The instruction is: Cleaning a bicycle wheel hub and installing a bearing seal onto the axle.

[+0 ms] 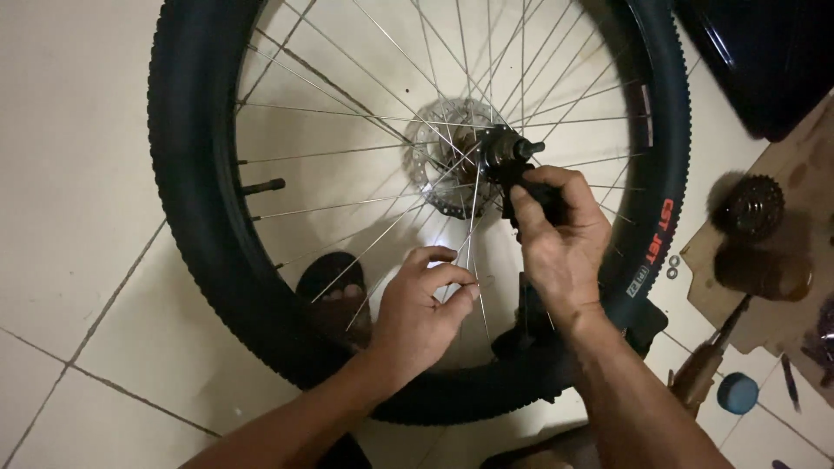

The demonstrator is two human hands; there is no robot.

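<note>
A bicycle wheel with a knobbly black tyre [187,200] stands upright on pale floor tiles. Its silver spokes run to the hub [504,146], where a brake disc [439,156] sits behind the axle end. My right hand [556,234] is closed around a dark tool just under the hub, pressed against it. My left hand [426,308] pinches a spoke between thumb and fingers, lower down and to the left. A sandalled foot [334,291] shows through the spokes behind the wheel.
To the right lies a piece of cardboard [782,252] with a sprocket cluster [754,204] and a brown jar [764,271] on it. A blue cap [738,393], a screwdriver [708,365] and two small washers [673,267] lie nearby. A black object [764,52] fills the top right corner.
</note>
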